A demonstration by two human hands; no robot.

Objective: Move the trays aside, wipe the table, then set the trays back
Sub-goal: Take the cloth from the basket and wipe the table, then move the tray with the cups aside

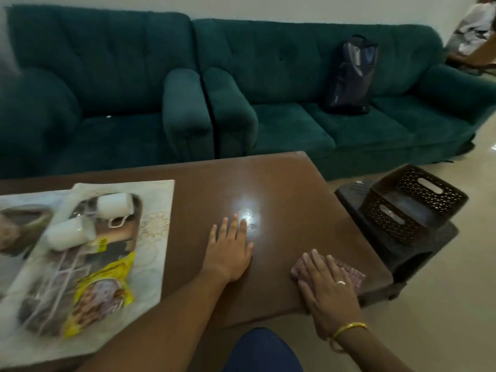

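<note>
A brown table (281,189) fills the middle of the head view. My left hand (230,248) lies flat on its bare top with straight fingers. My right hand (327,294) presses a pinkish checked cloth (349,272) onto the table near its right front corner. At the left, a marbled tray (153,237) carries a smaller brown tray (112,237) with two white cups (115,205) lying on their sides and a yellow packet (104,288). Another tray (24,224) peeks out at the far left, partly under it.
A dark plastic basket (413,202) stands on a low dark stool (402,253) just right of the table. A green sofa (241,89) runs along the far side, with a dark bag (351,76) on it. Pale floor lies to the right.
</note>
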